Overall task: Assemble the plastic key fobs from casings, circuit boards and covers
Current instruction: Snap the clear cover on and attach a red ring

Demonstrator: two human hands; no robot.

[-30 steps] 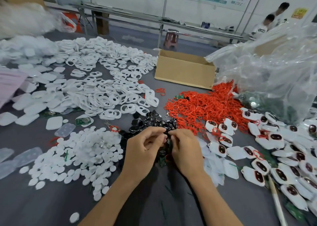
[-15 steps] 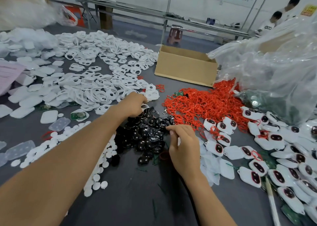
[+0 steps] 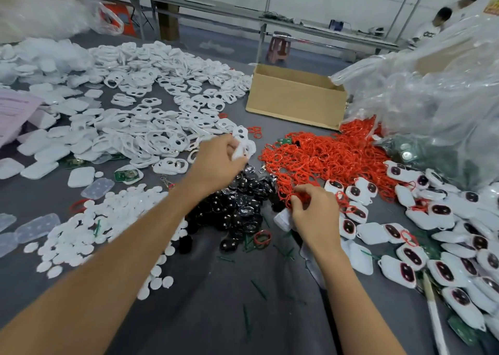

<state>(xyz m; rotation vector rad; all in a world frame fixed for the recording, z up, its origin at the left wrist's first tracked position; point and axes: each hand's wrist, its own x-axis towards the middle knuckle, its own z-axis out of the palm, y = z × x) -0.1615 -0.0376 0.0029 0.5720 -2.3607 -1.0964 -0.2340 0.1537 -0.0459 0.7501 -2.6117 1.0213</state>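
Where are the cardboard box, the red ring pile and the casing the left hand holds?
cardboard box [image 3: 294, 103], head view, front wall.
red ring pile [image 3: 329, 155], head view, pile's middle.
white casing [image 3: 245, 147], head view, its exposed upper end.

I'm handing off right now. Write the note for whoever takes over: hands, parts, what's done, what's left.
Left hand grips a white cover frame at the near edge of the frame pile.
Right hand holds a white casing at the edge of the red rings.
Black button pads lie between the hands.
Done: finished fobs heaped on the right.
Left: this fob is not yet closed; many loose parts remain.
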